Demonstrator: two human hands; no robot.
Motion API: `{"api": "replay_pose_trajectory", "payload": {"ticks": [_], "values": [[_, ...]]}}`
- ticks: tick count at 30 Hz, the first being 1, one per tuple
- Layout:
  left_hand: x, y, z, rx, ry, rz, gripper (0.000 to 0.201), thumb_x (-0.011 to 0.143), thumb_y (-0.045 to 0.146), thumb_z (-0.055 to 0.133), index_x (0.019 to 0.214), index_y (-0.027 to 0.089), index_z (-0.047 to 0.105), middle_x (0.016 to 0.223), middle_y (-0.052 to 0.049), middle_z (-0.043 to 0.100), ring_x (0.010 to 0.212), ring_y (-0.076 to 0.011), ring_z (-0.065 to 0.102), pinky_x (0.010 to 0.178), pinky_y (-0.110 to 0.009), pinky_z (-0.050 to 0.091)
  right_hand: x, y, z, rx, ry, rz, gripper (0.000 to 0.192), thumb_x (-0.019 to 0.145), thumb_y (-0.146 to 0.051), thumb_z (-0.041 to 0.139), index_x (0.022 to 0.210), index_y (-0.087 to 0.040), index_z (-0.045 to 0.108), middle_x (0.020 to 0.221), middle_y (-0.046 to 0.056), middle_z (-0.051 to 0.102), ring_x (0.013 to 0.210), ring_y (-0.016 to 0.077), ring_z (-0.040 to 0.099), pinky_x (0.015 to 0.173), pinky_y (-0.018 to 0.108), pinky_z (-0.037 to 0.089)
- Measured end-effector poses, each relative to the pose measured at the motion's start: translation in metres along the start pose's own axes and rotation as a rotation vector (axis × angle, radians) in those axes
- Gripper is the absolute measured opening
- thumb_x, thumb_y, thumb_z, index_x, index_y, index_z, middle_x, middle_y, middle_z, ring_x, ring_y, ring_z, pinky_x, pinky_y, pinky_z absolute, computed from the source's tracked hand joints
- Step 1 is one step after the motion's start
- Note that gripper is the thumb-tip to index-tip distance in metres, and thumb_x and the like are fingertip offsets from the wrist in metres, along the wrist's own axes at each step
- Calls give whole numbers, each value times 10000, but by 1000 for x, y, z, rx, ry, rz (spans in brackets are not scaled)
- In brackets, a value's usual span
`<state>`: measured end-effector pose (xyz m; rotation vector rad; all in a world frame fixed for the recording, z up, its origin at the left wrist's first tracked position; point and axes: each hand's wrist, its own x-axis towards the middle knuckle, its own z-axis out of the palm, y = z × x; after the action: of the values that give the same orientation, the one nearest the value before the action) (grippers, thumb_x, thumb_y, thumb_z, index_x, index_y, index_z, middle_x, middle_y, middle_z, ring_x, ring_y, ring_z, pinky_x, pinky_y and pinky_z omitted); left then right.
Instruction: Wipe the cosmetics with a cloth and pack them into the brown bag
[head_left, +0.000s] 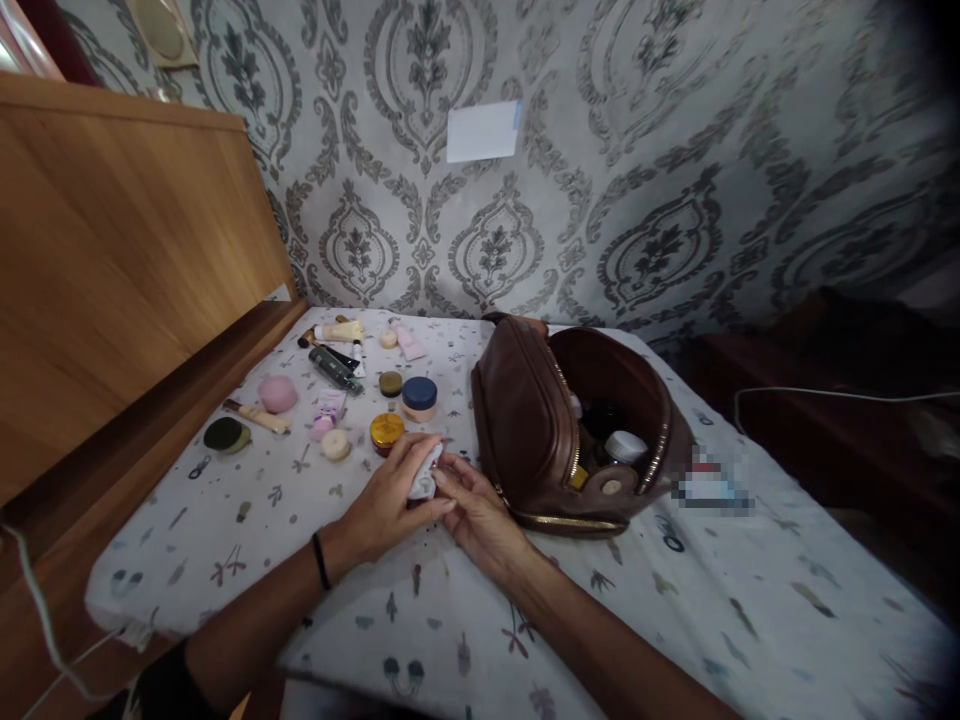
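I see my left hand (386, 500) gripping a small white thing (423, 480), near the middle of my view. My right hand (480, 520) has its fingertips at the thing's 3 o'clock side; I can't tell if they pinch it. From there, an open brown bag (521, 415) sits at 2 o'clock on the tabletop (187, 545). A blue-topped jar (419, 395) stands at 12, a gold-topped jar (386, 430) at 11.
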<state>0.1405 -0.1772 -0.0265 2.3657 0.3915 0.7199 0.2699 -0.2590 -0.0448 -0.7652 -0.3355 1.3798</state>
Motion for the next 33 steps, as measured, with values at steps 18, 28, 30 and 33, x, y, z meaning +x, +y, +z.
{"api": "replay_pose_trajectory", "payload": {"ticks": [18, 28, 30, 33], "values": [[-2, 1, 0, 22, -13, 8, 642, 933, 429, 553, 1492, 215, 322, 1456, -165, 417, 1391, -295, 391, 1150, -472, 371, -1, 1, 0, -17, -1, -6, 411, 631, -296, 889, 978, -224, 681, 852, -23, 660, 783, 115, 613, 721, 226, 468], [-3, -3, 3, 78, 35, 82, 550, 972, 397, 492, 1479, 221, 369, 1455, -147, 514, 1346, -254, 494, 1100, -442, 460, 0, 1, 1, 28, 43, -22, 375, 632, -266, 889, 930, -211, 669, 864, -29, 650, 724, 95, 584, 681, 218, 479], [-3, -2, 3, 98, 84, 126, 516, 972, 362, 506, 1459, 227, 404, 1423, -139, 550, 1318, -243, 525, 1080, -430, 483, 0, 1, 1, 49, 47, -27, 379, 633, -251, 887, 937, -215, 664, 883, -24, 662, 741, 101, 596, 699, 222, 484], [-2, 1, 3, 120, 140, 198, 479, 968, 283, 523, 1435, 217, 443, 1401, -145, 566, 1307, -234, 534, 1075, -418, 488, -1, 0, 2, 88, 32, -34, 405, 620, -228, 892, 952, -221, 660, 896, -25, 678, 760, 101, 609, 706, 215, 482]]}}
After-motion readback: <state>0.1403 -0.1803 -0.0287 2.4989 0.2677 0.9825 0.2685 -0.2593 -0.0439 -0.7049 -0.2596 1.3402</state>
